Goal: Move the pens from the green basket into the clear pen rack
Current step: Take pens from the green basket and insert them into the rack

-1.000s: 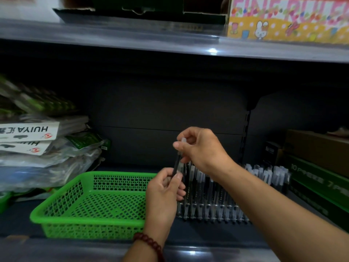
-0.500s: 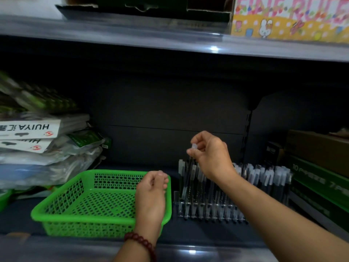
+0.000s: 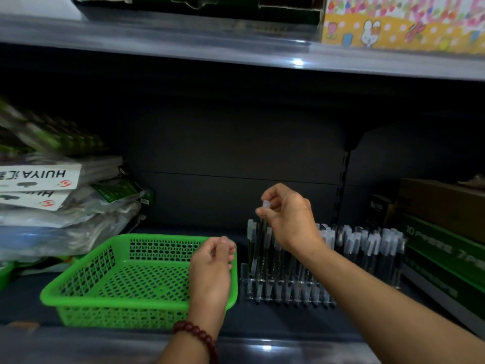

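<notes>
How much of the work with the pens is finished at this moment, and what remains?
Mostly done: the clear pen rack already holds a row of upright pens, and no pens show in the visible part of the green basket. In hand: the right hand pinches one pen by its cap, tip down at the rack's left end. The left hand rests curled over the basket rim. Left: seat this pen.

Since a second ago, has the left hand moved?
Yes. The left hand dropped away from the pen, left and down to the green basket rim.

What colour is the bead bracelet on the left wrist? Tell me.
Dark red, seen in the head view: the bracelet sits below the left hand.
</notes>
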